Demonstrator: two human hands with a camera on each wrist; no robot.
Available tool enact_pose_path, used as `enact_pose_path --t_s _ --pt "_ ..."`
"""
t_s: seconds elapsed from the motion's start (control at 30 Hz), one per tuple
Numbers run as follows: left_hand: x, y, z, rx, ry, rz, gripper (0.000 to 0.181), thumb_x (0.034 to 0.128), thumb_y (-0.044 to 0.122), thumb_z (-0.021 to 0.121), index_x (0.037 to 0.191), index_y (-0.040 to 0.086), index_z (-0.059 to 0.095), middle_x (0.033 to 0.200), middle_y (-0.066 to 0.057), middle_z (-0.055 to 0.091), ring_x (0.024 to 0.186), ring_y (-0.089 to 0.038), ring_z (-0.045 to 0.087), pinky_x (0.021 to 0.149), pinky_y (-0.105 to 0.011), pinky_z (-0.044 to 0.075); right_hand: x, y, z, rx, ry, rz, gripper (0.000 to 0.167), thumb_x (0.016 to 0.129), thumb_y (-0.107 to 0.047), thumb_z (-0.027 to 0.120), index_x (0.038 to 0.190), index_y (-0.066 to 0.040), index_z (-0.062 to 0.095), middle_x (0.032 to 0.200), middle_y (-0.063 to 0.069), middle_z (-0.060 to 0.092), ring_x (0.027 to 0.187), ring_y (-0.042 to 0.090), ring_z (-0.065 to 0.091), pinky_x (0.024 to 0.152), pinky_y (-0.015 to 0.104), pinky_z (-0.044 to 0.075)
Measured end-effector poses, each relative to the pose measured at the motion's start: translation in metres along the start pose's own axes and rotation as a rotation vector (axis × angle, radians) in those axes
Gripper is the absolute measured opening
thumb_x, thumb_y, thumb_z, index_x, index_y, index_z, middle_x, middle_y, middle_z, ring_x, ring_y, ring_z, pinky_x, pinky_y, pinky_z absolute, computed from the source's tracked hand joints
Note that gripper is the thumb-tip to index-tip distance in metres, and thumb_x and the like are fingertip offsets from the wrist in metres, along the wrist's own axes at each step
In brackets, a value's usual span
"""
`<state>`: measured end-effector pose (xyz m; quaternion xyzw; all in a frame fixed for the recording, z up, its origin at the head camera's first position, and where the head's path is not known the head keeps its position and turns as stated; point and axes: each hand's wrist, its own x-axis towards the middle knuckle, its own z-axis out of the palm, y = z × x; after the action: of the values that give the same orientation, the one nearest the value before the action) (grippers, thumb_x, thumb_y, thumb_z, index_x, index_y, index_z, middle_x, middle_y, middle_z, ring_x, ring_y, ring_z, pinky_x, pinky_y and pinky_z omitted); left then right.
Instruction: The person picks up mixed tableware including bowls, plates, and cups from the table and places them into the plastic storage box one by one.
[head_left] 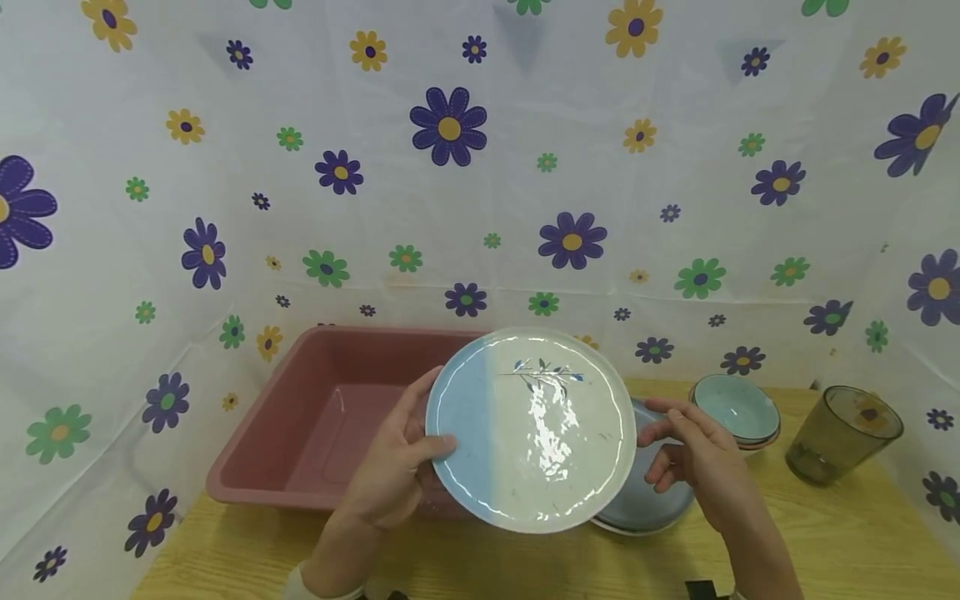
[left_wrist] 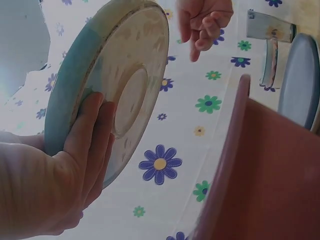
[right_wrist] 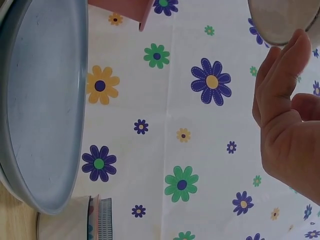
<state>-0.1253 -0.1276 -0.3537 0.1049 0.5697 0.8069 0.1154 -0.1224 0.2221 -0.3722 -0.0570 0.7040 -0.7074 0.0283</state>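
A round plate point(head_left: 555, 450), part light blue and part cream with a leafy sprig, is held up tilted in my left hand point(head_left: 393, 454). The left thumb lies over its blue rim, and in the left wrist view the fingers point(left_wrist: 92, 125) spread across the unglazed underside. My right hand point(head_left: 697, 458) hovers just beyond the plate's right edge, its fingers loosely bent and holding nothing. A gap shows between that hand point(left_wrist: 207, 22) and the plate in the left wrist view. Below the right hand, a grey-blue plate point(head_left: 652, 492) tops a stack on the table.
A pink plastic basin point(head_left: 262, 417) stands on the wooden table point(head_left: 847, 533) at left, partly behind the raised plate. Right of the plate stack are nested bowls point(head_left: 735, 404), the top one pale turquoise, and a tinted glass point(head_left: 840, 437). A flower-printed curtain point(head_left: 495, 200) encloses the back and sides.
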Motion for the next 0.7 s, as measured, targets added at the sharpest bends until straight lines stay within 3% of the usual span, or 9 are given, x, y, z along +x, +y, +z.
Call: enact_pose_path --t_s 0.13,0.37,0.7 --pt "-0.002 0.006 -0.007 -0.003 0.031 0.021 0.079 0.093 -0.013 0.047 0.157 0.021 0.017 0.149 -0.027 0.04 0.114 -0.034 0.064 0.081 -0.054 0.055 0.0 0.001 -0.002 0.017 -0.023 -0.011 0.025 0.107 -0.033 0.042 0.121 -0.023 0.061 0.089 0.0 0.066 0.059 0.015 0.062 0.055 0.03 0.057" --pt "-0.007 0.017 -0.016 0.004 0.085 0.061 0.079 0.0937 -0.014 0.045 0.158 0.02 0.015 0.15 -0.021 0.038 0.115 -0.023 0.064 0.086 -0.047 0.055 0.002 0.001 -0.001 -0.034 0.002 0.034 0.024 0.107 -0.031 0.043 0.122 -0.022 0.059 0.089 0.001 0.066 0.058 0.017 0.062 0.054 0.031 0.056" --pt "-0.012 0.029 -0.029 0.055 0.156 0.099 0.076 0.0963 -0.014 0.042 0.157 0.023 0.017 0.151 -0.017 0.036 0.117 -0.017 0.062 0.091 -0.042 0.054 0.002 0.007 -0.005 -0.002 -0.065 -0.015 0.023 0.107 -0.026 0.044 0.123 -0.024 0.061 0.09 0.001 0.067 0.059 0.016 0.063 0.053 0.031 0.056"
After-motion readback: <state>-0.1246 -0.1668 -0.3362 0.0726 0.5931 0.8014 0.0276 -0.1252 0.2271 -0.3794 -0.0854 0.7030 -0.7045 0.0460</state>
